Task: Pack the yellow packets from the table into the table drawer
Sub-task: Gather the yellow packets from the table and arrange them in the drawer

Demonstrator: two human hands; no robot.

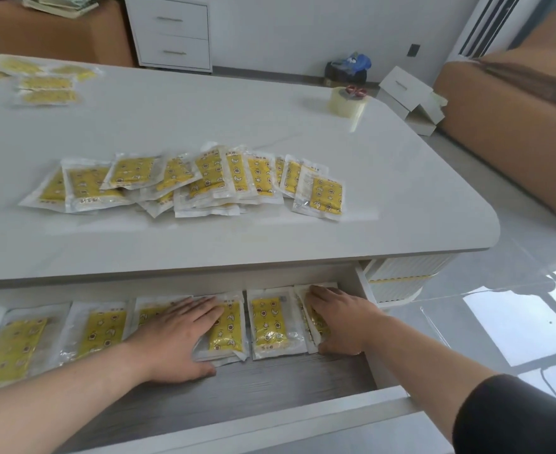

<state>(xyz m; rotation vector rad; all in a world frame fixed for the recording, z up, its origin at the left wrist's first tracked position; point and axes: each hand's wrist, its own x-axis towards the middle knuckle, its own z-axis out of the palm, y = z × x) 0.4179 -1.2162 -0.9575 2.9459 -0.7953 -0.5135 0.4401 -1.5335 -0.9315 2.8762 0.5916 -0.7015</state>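
Two hands are down in the open drawer (237, 388)! The left hand (178, 335) lies flat, fingers straight, pressing a yellow packet (227, 332). At its 3 o'clock the right hand (345, 322) spreads flat fingers over the end packet (314, 326). More packets (99, 329) run toward 9 o'clock. At 12 o'clock, a loose pile (204, 181) lies on the table (204, 109).

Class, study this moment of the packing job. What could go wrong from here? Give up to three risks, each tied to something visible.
1. The rightmost packet under the right hand sits tilted near the right wall of the drawer; it may crease or ride over its neighbour.
2. The pile on the table overlaps loosely; a hasty grab could scatter packets.
3. The far packets at the far left corner may be overlooked.
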